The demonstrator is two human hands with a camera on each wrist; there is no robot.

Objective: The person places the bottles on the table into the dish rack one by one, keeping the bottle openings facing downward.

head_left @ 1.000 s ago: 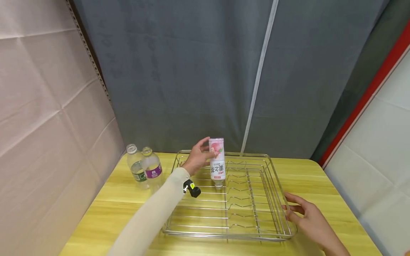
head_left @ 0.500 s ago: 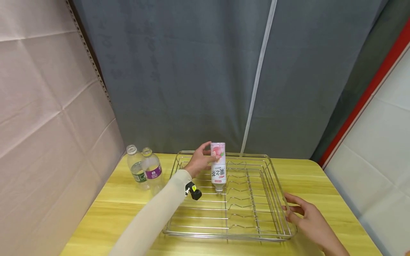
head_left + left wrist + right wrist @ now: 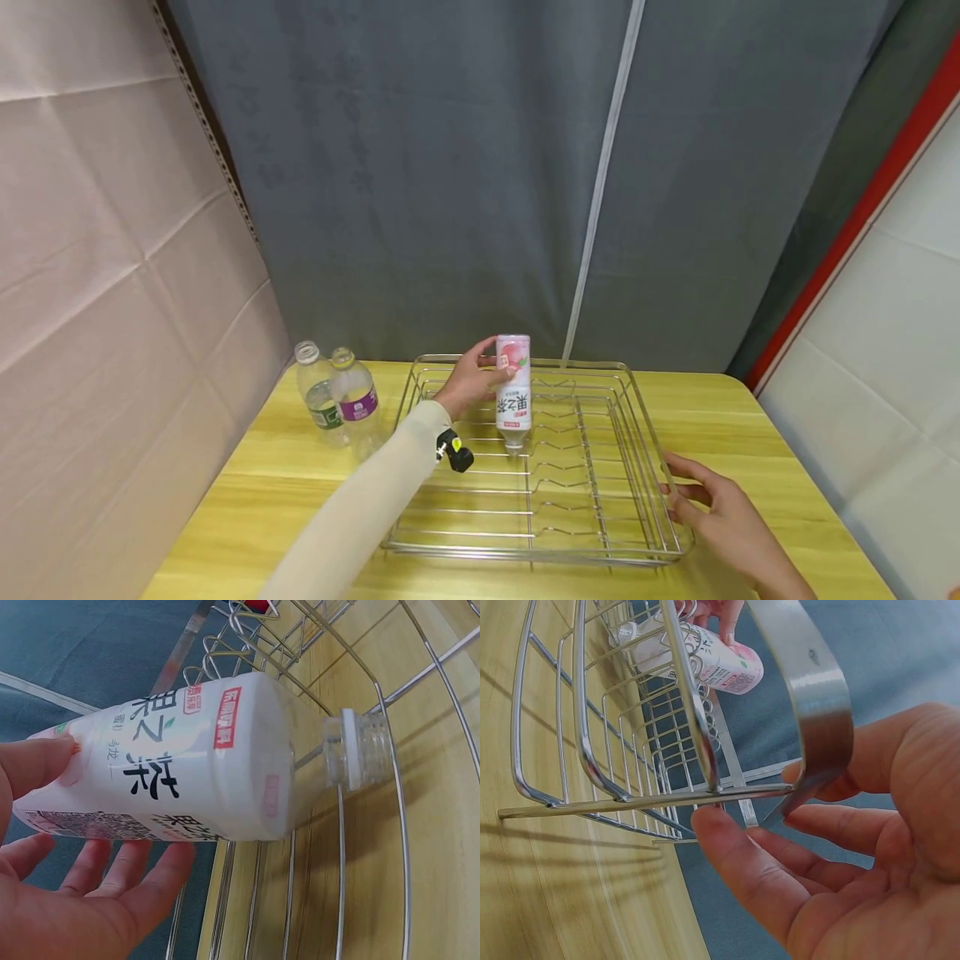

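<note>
My left hand (image 3: 471, 382) grips a plastic drink bottle (image 3: 513, 392) with a white and pink peach label. The bottle is upside down over the wire dish rack (image 3: 558, 552), its open, capless neck down among the rack's wires. In the left wrist view the thumb (image 3: 37, 763) lies on the label, with the fingers on the far side. At the rack's right side, my right hand (image 3: 723, 512) holds the rim. The right wrist view shows its thumb and fingers around the flat metal rim band (image 3: 821, 712).
Two clear bottles without caps stand upright left of the rack, one with a green label (image 3: 324, 415), the other with a purple label (image 3: 360, 406). The rack stands on a wooden table (image 3: 247, 500). Behind hangs a grey curtain (image 3: 450, 183); pale panels flank both sides.
My left hand has lowered the bottle and shifted it slightly right, mostly during the first half second. The right hand stays at the rack's rim.
</note>
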